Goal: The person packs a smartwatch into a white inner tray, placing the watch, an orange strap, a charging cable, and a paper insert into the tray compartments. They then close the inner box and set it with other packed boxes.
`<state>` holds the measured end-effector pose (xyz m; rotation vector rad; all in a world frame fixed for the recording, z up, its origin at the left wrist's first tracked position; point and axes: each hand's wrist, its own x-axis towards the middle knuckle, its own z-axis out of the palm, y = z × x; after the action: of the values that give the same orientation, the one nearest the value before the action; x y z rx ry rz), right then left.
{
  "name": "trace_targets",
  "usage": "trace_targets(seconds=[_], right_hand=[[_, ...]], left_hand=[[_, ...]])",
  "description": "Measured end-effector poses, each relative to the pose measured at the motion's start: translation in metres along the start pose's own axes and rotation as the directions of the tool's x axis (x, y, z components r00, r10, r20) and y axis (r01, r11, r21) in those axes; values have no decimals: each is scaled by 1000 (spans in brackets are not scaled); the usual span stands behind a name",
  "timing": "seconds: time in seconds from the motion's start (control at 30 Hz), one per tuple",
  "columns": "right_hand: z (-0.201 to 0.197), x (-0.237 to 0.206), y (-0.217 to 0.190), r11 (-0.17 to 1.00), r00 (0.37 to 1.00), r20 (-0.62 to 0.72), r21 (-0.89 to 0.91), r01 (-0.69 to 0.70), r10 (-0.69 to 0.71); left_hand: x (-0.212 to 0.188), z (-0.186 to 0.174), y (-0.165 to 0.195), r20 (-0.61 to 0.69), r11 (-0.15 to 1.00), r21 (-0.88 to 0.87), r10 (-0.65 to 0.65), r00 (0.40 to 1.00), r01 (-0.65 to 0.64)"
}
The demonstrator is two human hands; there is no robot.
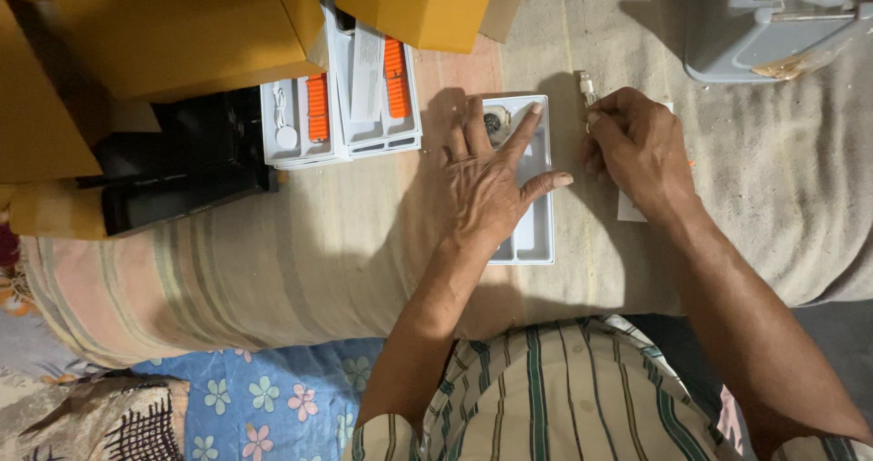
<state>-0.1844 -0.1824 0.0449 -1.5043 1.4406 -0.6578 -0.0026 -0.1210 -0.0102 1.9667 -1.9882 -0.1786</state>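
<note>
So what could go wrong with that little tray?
The left hand presses on the white tray lying on soft cloth, so it might tip. The watch in the tray could slip out. The small plug pinched in the right hand might drop.

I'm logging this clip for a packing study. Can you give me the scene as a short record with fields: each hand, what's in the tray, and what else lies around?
left hand: flat on the white tray, fingers spread
tray contents: a round watch body in the top compartment; the other visible compartments look bare
right hand: closed around a small cable plug, beside the tray
under right hand: a white paper slip
further left: stacked white trays with orange straps
surface: striped cloth
top: yellow-orange cardboard boxes
</note>
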Motion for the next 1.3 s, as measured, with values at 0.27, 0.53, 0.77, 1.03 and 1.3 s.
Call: trace_targets(seconds=[0.27, 0.53, 0.77, 1.03, 1.3], right_hand=[[-2, -4, 2, 1000, 1000, -17, -14, -19, 18], [-7, 1, 12, 966, 982, 26, -180, 186, -185], [5, 39, -16, 480, 669, 272, -519, 707, -692], [40, 68, -44, 271, 667, 469, -661, 700, -579], [49, 75, -49, 41, 471, 592, -593, 804, -654]], left_hand=[[-16, -8, 1, -33, 1000, -3, 29, 999, -29], [-77, -35, -10, -221, 999, -20, -29, 975, 25], [-91, -27, -24, -211, 991, -132, -35, 977, 7], [-84, -29, -41, -292, 966, -230, 46, 955, -117], [-79, -33, -39, -259, 968, -236, 23, 966, -87]])
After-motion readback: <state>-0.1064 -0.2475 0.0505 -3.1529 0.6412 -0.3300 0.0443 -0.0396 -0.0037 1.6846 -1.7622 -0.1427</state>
